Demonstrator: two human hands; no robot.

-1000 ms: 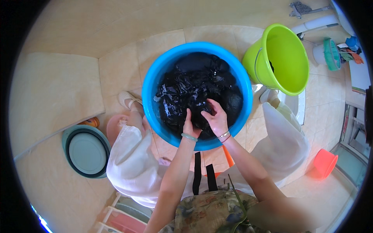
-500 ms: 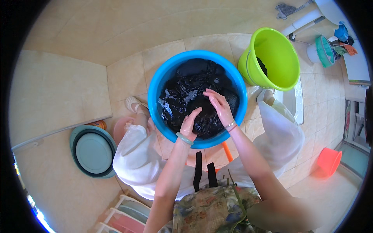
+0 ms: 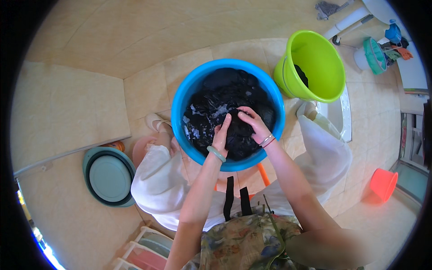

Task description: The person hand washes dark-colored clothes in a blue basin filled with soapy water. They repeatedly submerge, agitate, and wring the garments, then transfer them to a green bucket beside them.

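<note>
The black cloth (image 3: 239, 133) lies in the blue basin (image 3: 176, 112), a bunch of it grasped between the left hand (image 3: 221, 135) and right hand (image 3: 255, 125), both equally near, the rest spreading beyond them without a clear long axis.

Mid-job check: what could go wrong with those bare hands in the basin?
The pale green bangle on the left wrist might knock the blue basin, since it sits near the rim. The right wrist's bracelets could snag in the wet-looking black fabric. Splashes might reach the white trousers, whose legs spread either side of the basin.
</note>
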